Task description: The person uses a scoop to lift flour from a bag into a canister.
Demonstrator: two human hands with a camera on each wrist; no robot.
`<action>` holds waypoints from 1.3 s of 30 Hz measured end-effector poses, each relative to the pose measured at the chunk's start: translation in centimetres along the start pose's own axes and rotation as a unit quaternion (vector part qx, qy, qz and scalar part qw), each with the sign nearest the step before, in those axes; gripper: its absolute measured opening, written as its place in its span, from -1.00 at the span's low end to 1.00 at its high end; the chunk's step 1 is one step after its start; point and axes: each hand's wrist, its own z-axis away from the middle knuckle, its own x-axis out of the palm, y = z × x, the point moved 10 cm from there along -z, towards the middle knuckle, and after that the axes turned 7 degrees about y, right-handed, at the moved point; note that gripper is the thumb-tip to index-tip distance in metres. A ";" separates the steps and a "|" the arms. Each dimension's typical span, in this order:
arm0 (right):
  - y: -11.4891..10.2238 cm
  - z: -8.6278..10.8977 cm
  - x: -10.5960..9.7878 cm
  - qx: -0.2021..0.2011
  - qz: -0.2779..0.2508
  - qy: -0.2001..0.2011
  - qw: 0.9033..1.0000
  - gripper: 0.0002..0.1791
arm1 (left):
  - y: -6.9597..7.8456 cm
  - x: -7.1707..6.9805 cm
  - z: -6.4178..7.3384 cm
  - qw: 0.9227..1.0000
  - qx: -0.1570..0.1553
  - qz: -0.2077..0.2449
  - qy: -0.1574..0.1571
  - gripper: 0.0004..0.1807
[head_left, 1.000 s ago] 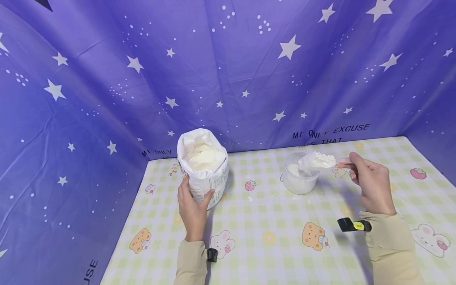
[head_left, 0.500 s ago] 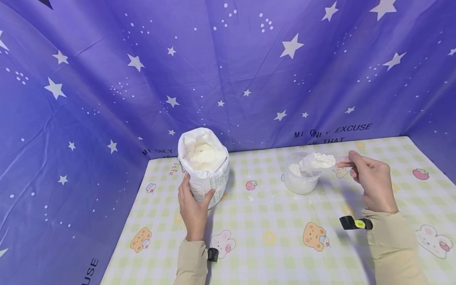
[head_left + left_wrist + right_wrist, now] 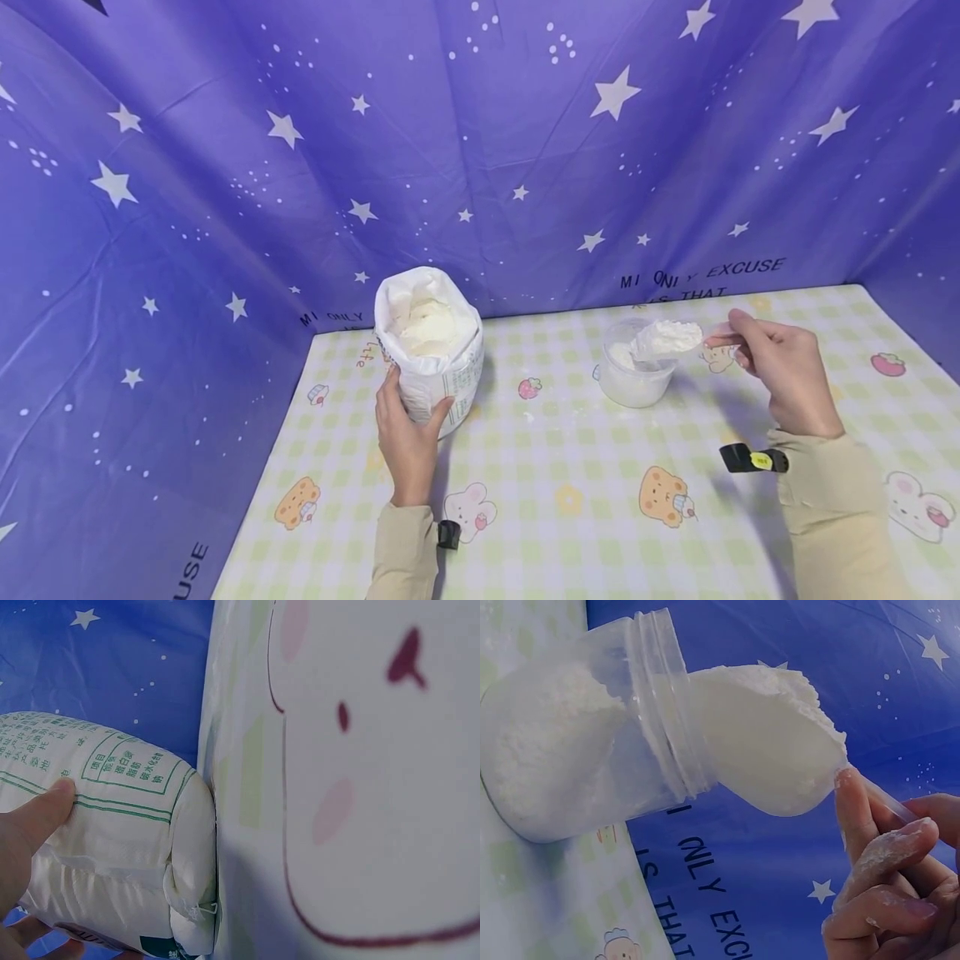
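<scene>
A white bag of flour [image 3: 442, 387], open at the top, stands at the back left. My left hand [image 3: 408, 442] grips its near side, and in the left wrist view the thumb [image 3: 49, 814] presses on the green-printed face. My right hand [image 3: 787, 371] pinches the thin handle of a clear plastic scoop [image 3: 772, 757] heaped with flour. The scoop's front end overlaps the rim of a round, clear plastic tub [image 3: 636, 387] partly filled with flour. White powder coats some of the right hand's fingers [image 3: 889, 851].
A checked cloth with cartoon prints covers the table [image 3: 525, 483]. Specks of powder lie between bag and tub. A blue curtain [image 3: 450, 150] with white stars hangs behind and at both sides. A small dark wrist camera [image 3: 752, 458] sits on the right sleeve.
My right hand has shifted slightly left toward the tub and a little upward, with the scoop still over the rim. The left hand and the bag stay put.
</scene>
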 end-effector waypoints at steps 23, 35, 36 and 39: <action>-1.9 -0.7 0.7 -0.040 0.065 0.006 0.997 -0.65 | -0.3 0.1 -0.3 1.000 -0.007 0.002 0.000 -0.02; -2.5 -0.7 0.6 -0.053 0.110 0.017 0.992 -0.61 | -0.1 0.0 -0.2 1.000 -0.002 0.003 0.002 -0.02; -2.6 -0.7 0.6 -0.054 0.115 0.019 0.992 -0.61 | -0.2 0.0 -0.2 1.000 -0.002 0.003 0.001 -0.02; -2.9 -0.7 0.7 -0.061 0.126 0.022 0.990 -0.61 | -0.2 0.1 -0.2 1.000 -0.002 0.001 0.000 -0.03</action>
